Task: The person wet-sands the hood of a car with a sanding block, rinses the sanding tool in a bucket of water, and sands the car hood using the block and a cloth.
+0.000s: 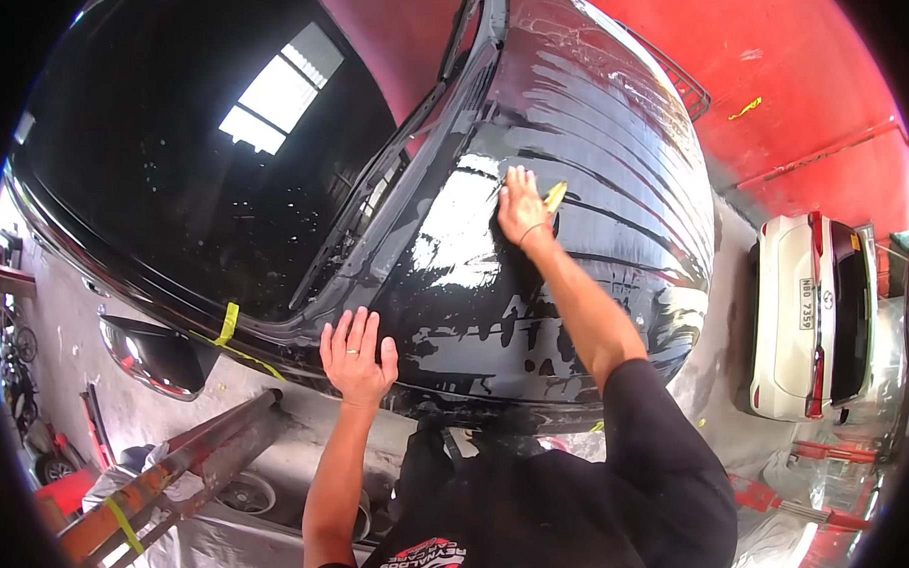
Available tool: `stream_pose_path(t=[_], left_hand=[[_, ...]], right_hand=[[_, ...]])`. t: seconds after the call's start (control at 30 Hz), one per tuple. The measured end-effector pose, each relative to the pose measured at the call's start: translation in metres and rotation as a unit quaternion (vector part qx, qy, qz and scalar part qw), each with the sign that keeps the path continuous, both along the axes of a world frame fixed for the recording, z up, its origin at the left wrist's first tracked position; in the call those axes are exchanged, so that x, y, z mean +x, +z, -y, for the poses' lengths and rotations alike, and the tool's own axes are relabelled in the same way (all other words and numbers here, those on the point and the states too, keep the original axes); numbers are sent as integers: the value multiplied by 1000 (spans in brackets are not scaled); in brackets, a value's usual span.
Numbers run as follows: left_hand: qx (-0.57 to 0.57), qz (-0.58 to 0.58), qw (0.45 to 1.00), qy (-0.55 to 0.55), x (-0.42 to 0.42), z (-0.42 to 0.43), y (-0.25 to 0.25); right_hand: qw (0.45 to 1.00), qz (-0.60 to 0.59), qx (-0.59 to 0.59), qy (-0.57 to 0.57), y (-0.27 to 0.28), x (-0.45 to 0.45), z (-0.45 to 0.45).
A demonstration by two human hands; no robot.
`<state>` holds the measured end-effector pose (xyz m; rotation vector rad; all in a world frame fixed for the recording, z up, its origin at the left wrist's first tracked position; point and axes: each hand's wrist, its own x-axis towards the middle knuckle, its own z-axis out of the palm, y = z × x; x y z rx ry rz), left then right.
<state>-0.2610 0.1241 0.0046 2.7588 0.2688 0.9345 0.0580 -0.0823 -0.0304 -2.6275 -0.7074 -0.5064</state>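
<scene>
My right hand (524, 208) presses down on the hood (587, 224) of a dark car, fingers stretched forward. A yellow cloth (556, 195) sticks out from under its right side, most of it hidden by the palm. Streaky grey film covers much of the hood, while glossy black paint shows around the hand. Near the hood's side edge, my left hand (360, 361) lies open, fingers up and a ring on one finger. Nothing is held in it.
The windshield (210, 125) and wiper (378, 181) are at left, above a side mirror (157, 354). Yellow tape (230, 324) hangs on the car's edge. A rusty metal beam (167, 484) stands lower left. Right, a white car (794, 316) is parked by a red wall (801, 106).
</scene>
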Motion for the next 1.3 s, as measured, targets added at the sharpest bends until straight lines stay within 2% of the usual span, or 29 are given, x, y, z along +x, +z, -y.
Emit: stream_pose_path(t=[0.03, 0.07, 0.13, 0.2, 0.23, 0.27, 0.33, 0.4, 0.43, 0.47, 0.5, 0.53, 0.6, 0.63, 0.67, 0.73, 0.8, 0.83, 0.87, 0.93, 1.03, 1.07, 1.13, 1.17, 1.2, 1.23, 1.27, 1.3], left_hand=[[1, 1, 1000, 8, 0, 0, 0], [-3, 2, 1000, 12, 3, -1, -1], [-3, 2, 1000, 8, 1, 0, -4], [-1, 11, 1000, -4, -3, -4, -7], [2, 22, 1000, -16, -3, -5, -10], [1, 25, 1000, -10, -2, -4, -10], [3, 22, 1000, -2, -1, -5, -9], [5, 15, 1000, 1, -6, -5, -8], [-5, 19, 1000, 1, -5, -3, -7], [-14, 27, 1000, 0, -1, -4, -8], [-14, 27, 1000, 0, 0, -5, -9], [-17, 25, 1000, 0, 1, -4, -9], [-10, 14, 1000, -6, 0, -6, -5], [-6, 16, 1000, -7, 2, -7, -5], [-9, 18, 1000, -5, 1, -7, -6], [-14, 16, 1000, 3, -3, -2, -7], [-8, 20, 1000, 4, -1, -4, -5], [-9, 28, 1000, -1, -1, -5, -9], [-10, 27, 1000, -6, 2, -7, -9], [-12, 19, 1000, -7, -1, -5, -6], [-12, 32, 999, -7, 0, -6, -7], [-19, 34, 999, -2, -1, -4, -8], [-11, 22, 1000, 1, -5, -3, -7], [-11, 23, 1000, 0, -4, -4, -8], [-12, 25, 1000, -1, -2, -6, -9], [-15, 23, 1000, -1, -2, -6, -10], [-16, 22, 1000, -3, -2, -6, -10], [-19, 19, 1000, -3, -3, -6, -9]], right_hand=[[989, -137, -10, 51, 34, -33, -9], [971, -111, -143, 156, 37, -65, -18], [967, -15, 0, 255, 40, -142, -28], [953, -106, -7, 284, 41, -103, -21], [945, 13, -120, 303, 41, -60, -20], [974, -107, -64, 192, 43, -24, -29], [993, -62, -13, 101, 14, 54, -34], [996, -68, 7, 62, 9, 58, -47], [994, -72, -8, 85, 15, 37, -46], [970, -166, -66, 163, 43, 3, -48], [954, -44, -159, 251, 18, -35, -40], [963, -117, -34, 240, 37, -76, -41], [951, -136, -59, 272, 45, -48, -34], [948, -129, -194, 218, 66, -17, -44], [981, -62, -48, 175, 15, 31, -40], [990, -48, -50, 122, 17, 62, -58], [991, -40, -33, 127, 12, 35, -58], [912, -50, -373, 164, 59, -2, -71], [968, -32, -83, 234, 23, -38, -57], [966, -96, -32, 239, 29, -46, -49], [990, -77, -33, 110, 21, 38, -59], [990, -23, -92, 103, 8, 57, -63], [993, -15, -35, 111, 13, 24, -67], [977, -102, -33, 184, 35, -17, -67], [959, -44, -94, 262, 42, -70, -66], [939, -138, -133, 285, 78, -135, -68], [944, -78, -29, 318, 59, -176, -55], [942, -82, -57, 321, 50, -166, -49]])
